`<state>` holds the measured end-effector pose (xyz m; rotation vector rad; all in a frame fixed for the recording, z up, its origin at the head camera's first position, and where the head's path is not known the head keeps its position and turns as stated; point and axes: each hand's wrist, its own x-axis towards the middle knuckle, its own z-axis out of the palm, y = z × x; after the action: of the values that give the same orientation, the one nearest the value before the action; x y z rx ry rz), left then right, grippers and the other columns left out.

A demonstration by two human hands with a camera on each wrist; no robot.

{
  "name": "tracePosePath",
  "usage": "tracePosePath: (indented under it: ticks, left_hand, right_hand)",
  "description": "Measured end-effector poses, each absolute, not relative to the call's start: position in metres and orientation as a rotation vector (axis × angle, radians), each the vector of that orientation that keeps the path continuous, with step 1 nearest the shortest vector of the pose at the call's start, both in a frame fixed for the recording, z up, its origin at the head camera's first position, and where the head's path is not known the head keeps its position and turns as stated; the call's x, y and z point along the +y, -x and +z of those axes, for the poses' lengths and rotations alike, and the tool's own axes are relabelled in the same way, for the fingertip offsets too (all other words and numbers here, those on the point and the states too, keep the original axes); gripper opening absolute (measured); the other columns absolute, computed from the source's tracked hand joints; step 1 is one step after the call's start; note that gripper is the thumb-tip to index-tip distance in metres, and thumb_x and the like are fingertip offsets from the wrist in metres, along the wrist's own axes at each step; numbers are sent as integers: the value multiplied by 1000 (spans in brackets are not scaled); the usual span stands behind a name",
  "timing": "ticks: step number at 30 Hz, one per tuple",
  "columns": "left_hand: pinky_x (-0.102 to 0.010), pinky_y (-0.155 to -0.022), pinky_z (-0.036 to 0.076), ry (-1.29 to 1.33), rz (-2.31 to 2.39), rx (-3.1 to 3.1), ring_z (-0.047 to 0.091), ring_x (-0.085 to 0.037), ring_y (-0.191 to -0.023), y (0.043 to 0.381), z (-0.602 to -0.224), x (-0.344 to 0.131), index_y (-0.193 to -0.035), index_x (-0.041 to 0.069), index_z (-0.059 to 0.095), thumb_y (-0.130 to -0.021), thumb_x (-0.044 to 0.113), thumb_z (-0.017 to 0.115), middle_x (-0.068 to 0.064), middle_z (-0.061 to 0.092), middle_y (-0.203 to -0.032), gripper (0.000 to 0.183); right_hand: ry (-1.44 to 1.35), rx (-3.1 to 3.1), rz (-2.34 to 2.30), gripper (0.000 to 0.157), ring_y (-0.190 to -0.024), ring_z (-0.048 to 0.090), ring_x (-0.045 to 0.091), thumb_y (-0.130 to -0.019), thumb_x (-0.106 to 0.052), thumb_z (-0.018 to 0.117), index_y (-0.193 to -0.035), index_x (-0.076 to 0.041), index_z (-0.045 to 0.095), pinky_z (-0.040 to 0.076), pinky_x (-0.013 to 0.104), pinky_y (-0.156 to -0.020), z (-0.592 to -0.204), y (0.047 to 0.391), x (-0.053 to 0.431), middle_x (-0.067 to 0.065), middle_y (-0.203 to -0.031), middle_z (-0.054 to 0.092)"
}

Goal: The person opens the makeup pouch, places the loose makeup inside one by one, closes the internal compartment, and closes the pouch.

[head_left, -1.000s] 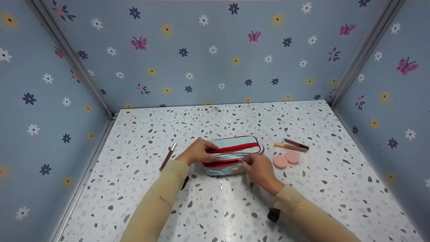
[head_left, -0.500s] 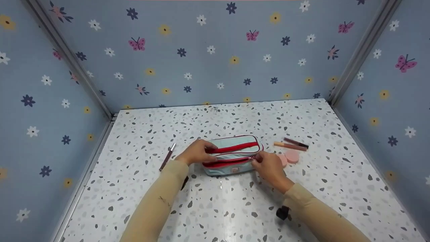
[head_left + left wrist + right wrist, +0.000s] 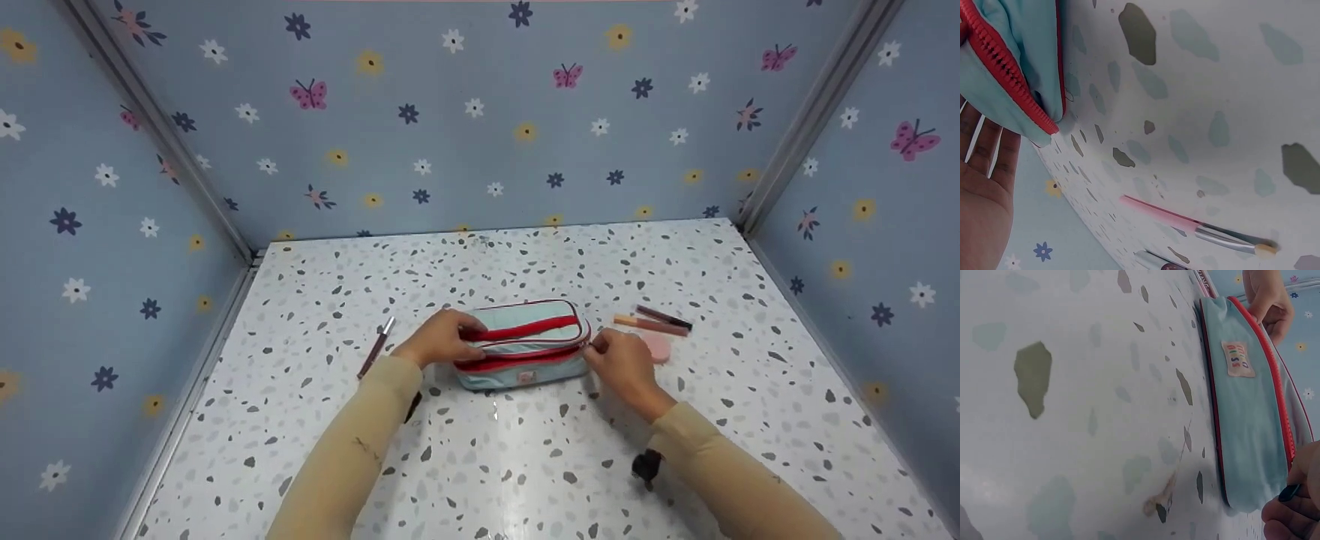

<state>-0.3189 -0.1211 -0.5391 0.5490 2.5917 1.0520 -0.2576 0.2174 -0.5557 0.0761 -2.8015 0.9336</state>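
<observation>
A light blue zip pouch with red trim lies on the speckled table, its front zipper gaping along the near side. My left hand grips the pouch's left end, thumb at the zipper opening and fingers over the top. At the right end, my right hand pinches the zipper; a dark tab, apparently the zipper pull, shows at its fingertips. A small patch with lettering sits on the pouch's front. What lies inside the pouch is hidden.
Left of the pouch lies a dark lip gloss tube with a silver cap. A pink-handled makeup brush lies near the left hand. Two slender brown tubes and a pink round piece, partly covered by my right hand, lie on the right.
My right hand has slid rightward along the front zipper to the pouch's right end, and the opening has lengthened. It now covers one pink round piece. The left hand stays put.
</observation>
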Motion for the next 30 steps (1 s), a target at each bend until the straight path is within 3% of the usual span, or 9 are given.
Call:
tracePosePath:
  ticks: [8,19,30]
  left_hand:
    - [-45,-117,52,-545,1025,2607,69,-24,-122,316,-538,-122,-126,13,80,-89,21,89,-4,77,-127,39]
    - [-45,-112,55,-608,1021,2621,71,-25,-117,316,-538,-125,-122,8,81,-87,19,89,-8,80,-121,37]
    - [-46,-119,50,-672,939,2711,66,-29,-128,312,-533,-118,-136,7,74,-87,28,90,-10,73,-135,55]
  right_hand:
    - [-69,-2843,897,10,-78,68,23,-94,-14,76,-87,-8,79,55,41,-74,-552,275,228,8,-86,77]
    - [-136,-2970,860,15,-83,68,24,-101,-16,66,-95,-8,78,56,40,-76,-543,296,237,8,-91,77]
    - [-194,-2971,886,14,-84,69,24,-101,-16,67,-97,-9,78,59,42,-78,-540,297,238,8,-93,78]
